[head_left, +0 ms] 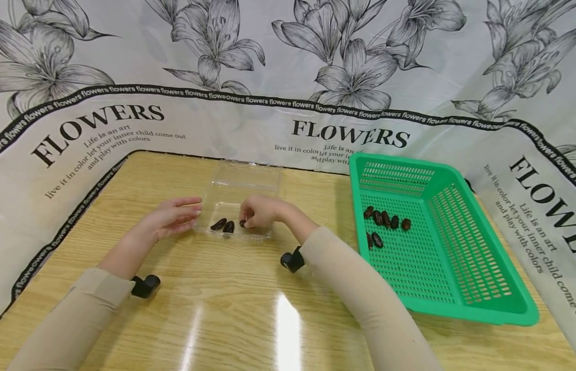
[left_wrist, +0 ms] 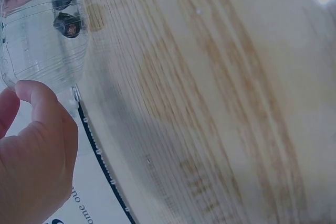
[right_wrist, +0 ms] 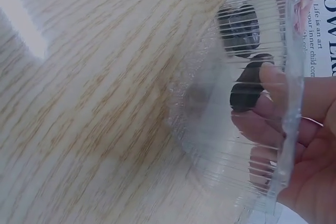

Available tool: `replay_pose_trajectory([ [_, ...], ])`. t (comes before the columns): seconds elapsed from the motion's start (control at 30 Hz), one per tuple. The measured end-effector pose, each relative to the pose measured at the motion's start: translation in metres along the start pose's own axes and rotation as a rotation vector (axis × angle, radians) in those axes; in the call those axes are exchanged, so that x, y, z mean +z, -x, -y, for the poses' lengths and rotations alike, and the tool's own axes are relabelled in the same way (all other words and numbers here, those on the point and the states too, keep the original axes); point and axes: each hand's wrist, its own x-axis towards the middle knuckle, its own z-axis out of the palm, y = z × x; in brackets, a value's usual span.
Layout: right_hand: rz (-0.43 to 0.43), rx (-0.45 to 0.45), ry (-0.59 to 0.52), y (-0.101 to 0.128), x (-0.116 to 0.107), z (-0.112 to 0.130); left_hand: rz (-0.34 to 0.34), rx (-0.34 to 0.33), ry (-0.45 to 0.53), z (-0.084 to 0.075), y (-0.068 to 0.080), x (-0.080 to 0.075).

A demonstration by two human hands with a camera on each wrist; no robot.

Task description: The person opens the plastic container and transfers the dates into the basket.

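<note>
1. You work under bright, even overhead light; two white glare streaks lie on the table (head_left: 232,319) just below your forearms.
2. Shadows stay soft.
3. Both wrist views are blurred (edges bend in the head view).

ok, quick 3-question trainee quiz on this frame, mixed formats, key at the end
1. True or false: the right hand pinches a date inside the clear plastic box.
2. Where do most of the dates lie? A) green basket B) clear plastic box C) bare table
3. Fill in: the left hand rests at the box's ____ edge, seen from the head view.

Key: 1 true; 2 A; 3 left.
</note>
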Motion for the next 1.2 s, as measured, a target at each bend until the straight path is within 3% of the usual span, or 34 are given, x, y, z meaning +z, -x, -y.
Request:
replay_pose_trajectory([
  [0.33, -0.085, -0.015, -0.266, 0.004, -0.007, 0.002, 0.003, 0.001, 0.0, -0.002, 0.001, 0.0],
  [0.53, -0.098, 0.035, -0.411, 0.012, -0.016, 0.006, 0.007, -0.001, 0.002, -0.002, 0.001, 0.001],
  [0.87, -0.144, 0.021, -0.538, 0.03, -0.031, 0.012, 0.008, -0.004, -0.006, -0.001, 0.001, 0.0],
  [1.2, -0.18, -0.005, -0.642, 0.061, -0.047, 0.014, -0.007, -0.01, -0.026, 0.0, 0.001, -0.001],
])
